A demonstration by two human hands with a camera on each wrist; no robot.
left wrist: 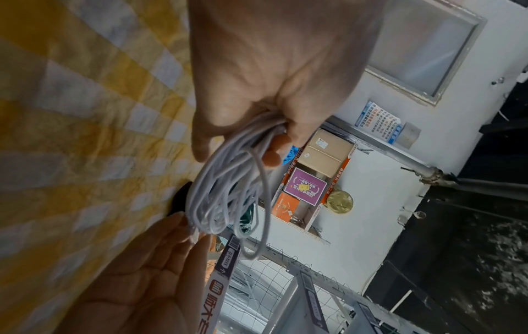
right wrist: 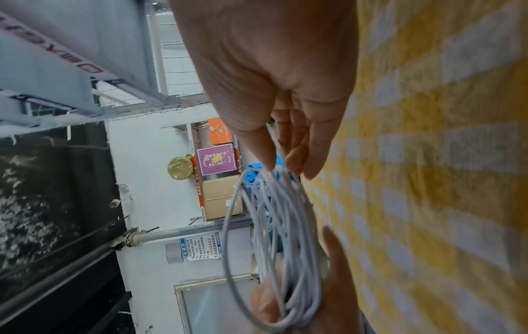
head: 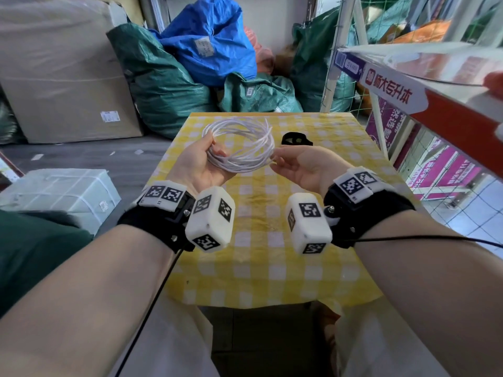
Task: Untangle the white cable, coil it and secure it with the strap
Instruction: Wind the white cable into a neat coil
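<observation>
Left hand (head: 194, 165) curled round the white cable (head: 242, 162) coil, right hand (head: 302, 165) in a fingertip pinch opposite.

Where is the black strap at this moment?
In the head view the strap lies on the yellow checked tablecloth toward its far edge, just beyond the right hand and right of the white cable.

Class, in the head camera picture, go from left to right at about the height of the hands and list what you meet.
Wrapped white box → left hand → white cable → right hand → red shelf. The black strap is omitted: it overlaps the right hand.
</observation>
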